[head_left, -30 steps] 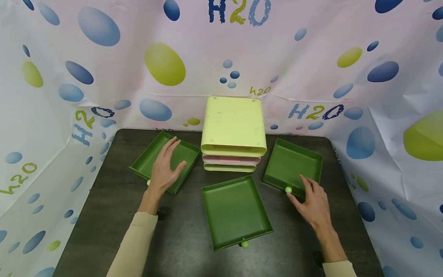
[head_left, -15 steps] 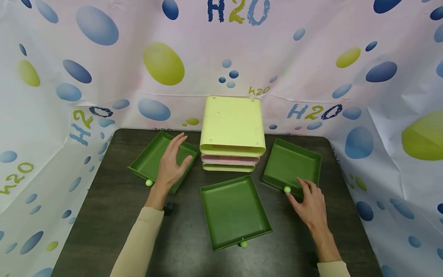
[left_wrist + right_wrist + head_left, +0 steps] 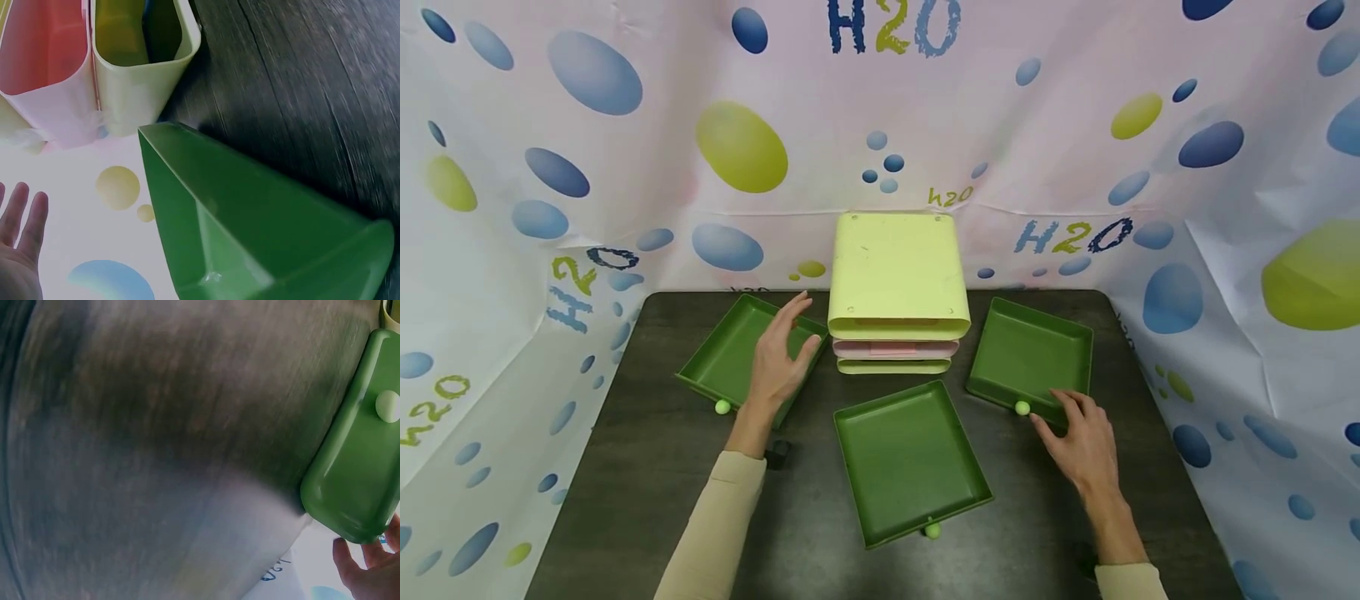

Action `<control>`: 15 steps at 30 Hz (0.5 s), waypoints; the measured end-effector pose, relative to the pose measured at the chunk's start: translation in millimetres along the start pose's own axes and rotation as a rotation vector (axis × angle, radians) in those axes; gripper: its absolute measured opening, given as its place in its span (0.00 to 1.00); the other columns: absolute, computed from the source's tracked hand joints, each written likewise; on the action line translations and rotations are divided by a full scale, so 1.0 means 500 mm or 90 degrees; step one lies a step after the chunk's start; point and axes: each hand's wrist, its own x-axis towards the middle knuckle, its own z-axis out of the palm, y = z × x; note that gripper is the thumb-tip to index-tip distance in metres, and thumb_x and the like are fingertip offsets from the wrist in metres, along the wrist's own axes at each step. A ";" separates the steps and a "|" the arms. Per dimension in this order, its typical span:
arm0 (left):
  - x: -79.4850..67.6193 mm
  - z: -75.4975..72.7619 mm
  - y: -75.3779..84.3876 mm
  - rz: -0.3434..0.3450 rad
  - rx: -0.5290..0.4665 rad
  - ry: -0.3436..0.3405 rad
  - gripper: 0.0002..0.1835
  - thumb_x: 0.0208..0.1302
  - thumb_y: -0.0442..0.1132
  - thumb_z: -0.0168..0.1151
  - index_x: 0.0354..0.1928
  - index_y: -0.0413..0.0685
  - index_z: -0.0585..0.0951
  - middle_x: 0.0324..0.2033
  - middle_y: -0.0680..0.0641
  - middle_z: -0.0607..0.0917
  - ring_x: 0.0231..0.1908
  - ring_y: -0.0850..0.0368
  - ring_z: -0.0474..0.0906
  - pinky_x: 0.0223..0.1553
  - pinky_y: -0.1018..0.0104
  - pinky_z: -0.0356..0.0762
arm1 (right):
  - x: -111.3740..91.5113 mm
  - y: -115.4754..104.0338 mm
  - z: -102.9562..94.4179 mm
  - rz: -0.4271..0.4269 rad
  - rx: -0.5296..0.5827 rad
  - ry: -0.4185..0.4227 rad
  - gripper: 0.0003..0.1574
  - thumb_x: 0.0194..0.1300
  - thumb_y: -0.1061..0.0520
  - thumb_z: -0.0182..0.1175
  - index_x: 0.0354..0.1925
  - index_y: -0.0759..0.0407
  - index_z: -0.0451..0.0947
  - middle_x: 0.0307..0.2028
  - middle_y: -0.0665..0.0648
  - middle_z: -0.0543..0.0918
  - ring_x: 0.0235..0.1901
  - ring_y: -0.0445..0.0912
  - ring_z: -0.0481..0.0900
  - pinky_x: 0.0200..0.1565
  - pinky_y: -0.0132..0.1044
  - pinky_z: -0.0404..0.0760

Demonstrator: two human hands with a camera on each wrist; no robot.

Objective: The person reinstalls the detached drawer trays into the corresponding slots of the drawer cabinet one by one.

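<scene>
Three square green drawers with round light-green knobs lie on the dark table. My left hand (image 3: 775, 358) is over the right side of the left drawer (image 3: 726, 350), fingers extended and thumb spread, holding nothing. In the left wrist view, its fingers (image 3: 31, 228) appear apart from the drawer's wall (image 3: 281, 181). My right hand (image 3: 1082, 442) is at the front right corner of the right drawer (image 3: 1033, 354), its thumb near the knob (image 3: 1022, 408). The right wrist view has its fingertips by the drawer's end (image 3: 356, 487); contact is unclear. The middle drawer (image 3: 913, 467) lies between both hands.
A stacked drawer cabinet (image 3: 898, 275), yellow on top with a pink tier below, stands at the table's back, its openings facing forward. A patterned white sheet (image 3: 1037, 158) hangs behind and beside the dark table (image 3: 820, 517).
My left hand has shifted right across the left drawer, uncovering its knob. The right hand has moved slightly away from the right drawer's knob. The drawers stay in place; the head view has tilted slightly.
</scene>
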 end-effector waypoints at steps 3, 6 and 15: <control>-0.003 0.009 -0.002 0.003 -0.032 0.009 0.32 0.73 0.58 0.53 0.71 0.50 0.69 0.70 0.48 0.69 0.63 0.45 0.71 0.56 0.45 0.71 | -0.006 0.006 0.004 0.012 0.003 -0.006 0.34 0.62 0.48 0.70 0.61 0.63 0.76 0.59 0.69 0.72 0.54 0.67 0.70 0.49 0.65 0.69; -0.004 0.016 -0.004 0.009 -0.057 0.017 0.32 0.72 0.58 0.54 0.71 0.47 0.69 0.69 0.46 0.70 0.60 0.42 0.73 0.54 0.42 0.72 | -0.008 0.011 0.008 0.017 0.006 -0.006 0.34 0.62 0.48 0.69 0.61 0.63 0.76 0.59 0.69 0.72 0.54 0.66 0.70 0.48 0.64 0.70; 0.024 0.013 0.005 0.045 -0.071 0.031 0.35 0.72 0.59 0.54 0.68 0.39 0.71 0.67 0.37 0.70 0.58 0.37 0.73 0.51 0.40 0.72 | -0.004 0.014 0.020 0.033 0.020 -0.004 0.33 0.63 0.46 0.68 0.60 0.63 0.76 0.58 0.70 0.73 0.57 0.67 0.68 0.48 0.66 0.69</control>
